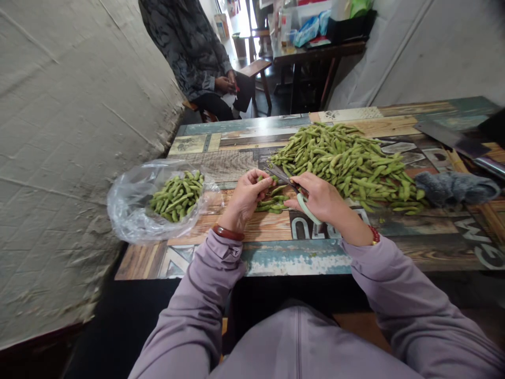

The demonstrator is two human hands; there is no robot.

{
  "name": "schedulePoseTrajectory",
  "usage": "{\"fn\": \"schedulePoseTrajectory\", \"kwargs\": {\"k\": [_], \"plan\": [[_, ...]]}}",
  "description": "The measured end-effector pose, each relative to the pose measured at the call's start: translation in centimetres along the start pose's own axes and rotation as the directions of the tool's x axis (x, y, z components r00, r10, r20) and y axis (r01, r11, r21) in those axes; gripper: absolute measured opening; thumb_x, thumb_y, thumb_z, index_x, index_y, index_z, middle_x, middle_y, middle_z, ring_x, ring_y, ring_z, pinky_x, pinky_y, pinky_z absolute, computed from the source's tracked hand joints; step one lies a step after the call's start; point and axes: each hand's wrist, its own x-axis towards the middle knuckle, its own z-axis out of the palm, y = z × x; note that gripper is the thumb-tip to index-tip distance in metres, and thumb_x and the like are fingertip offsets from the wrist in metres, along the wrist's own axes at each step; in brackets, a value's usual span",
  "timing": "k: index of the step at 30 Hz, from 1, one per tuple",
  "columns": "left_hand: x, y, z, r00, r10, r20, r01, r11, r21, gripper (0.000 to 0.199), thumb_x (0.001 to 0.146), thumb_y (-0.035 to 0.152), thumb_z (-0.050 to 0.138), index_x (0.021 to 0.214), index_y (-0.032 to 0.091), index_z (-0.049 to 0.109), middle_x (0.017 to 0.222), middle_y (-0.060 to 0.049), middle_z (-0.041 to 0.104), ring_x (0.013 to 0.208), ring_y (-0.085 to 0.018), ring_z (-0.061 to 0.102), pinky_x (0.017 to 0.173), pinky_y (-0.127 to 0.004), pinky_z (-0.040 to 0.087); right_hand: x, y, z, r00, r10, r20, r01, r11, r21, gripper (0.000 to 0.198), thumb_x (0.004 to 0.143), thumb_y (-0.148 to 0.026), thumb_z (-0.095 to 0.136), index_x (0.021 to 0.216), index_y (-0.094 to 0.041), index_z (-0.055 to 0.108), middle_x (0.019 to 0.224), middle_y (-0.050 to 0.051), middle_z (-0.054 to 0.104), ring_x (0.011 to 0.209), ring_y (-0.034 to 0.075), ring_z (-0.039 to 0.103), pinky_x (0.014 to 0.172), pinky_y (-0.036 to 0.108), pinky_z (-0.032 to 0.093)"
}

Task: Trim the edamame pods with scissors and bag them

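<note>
My left hand (252, 193) is closed, pinching a green soybean pod (272, 179) between thumb and fingers. In my right hand (319, 196) is a pair of scissors (306, 209) with pale green handles, its blades pointing left toward the pod. Below the blades, between the two hands, lies a small group of pods (273, 203) on the table. Behind my right hand spreads a large heap of soybean pods (335, 158). To the left of my left hand, more pods (178, 197) lie in an open clear plastic bag (130, 208).
The patterned table (272, 259) carries a grey cloth (457, 188) and a broad-bladed cleaver (450, 136) at its right. A rough wall (71, 147) runs along the left. Beyond the table sits a person (189, 52); a cluttered second table (321, 51) stands farther back.
</note>
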Motion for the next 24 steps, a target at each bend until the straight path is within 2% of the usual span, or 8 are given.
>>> {"fn": "schedulePoseTrajectory", "kwargs": {"k": [15, 24], "plan": [[-0.12, 0.02, 0.17, 0.999, 0.028, 0.014, -0.029, 0.999, 0.024, 0.034, 0.062, 0.028, 0.084, 0.076, 0.015, 0.057, 0.062, 0.004, 0.06, 0.042, -0.002, 0.039, 0.041, -0.017, 0.024, 0.04, -0.35, -0.43, 1.0, -0.013, 0.01, 0.013, 1.0, -0.011, 0.05, 0.079, -0.046, 0.077, 0.119, -0.02, 0.063, 0.108, 0.01, 0.063, 0.09, 0.025, 0.065, 0.078, 0.036, 0.053], [-0.1, 0.06, 0.14, 0.999, 0.033, 0.012, -0.033, 0.999, 0.039, 0.035, 0.06, 0.029, 0.086, 0.076, 0.015, 0.058, 0.063, 0.003, 0.06, 0.044, -0.003, 0.041, 0.042, -0.017, 0.027, 0.11, -0.05, -0.58, 0.998, -0.05, 0.027, 0.049, 0.999, 0.012, 0.041, 0.08, -0.042, 0.076, 0.112, -0.02, 0.063, 0.095, 0.008, 0.062, 0.084, 0.024, 0.061, 0.075, 0.035, 0.05]]}}
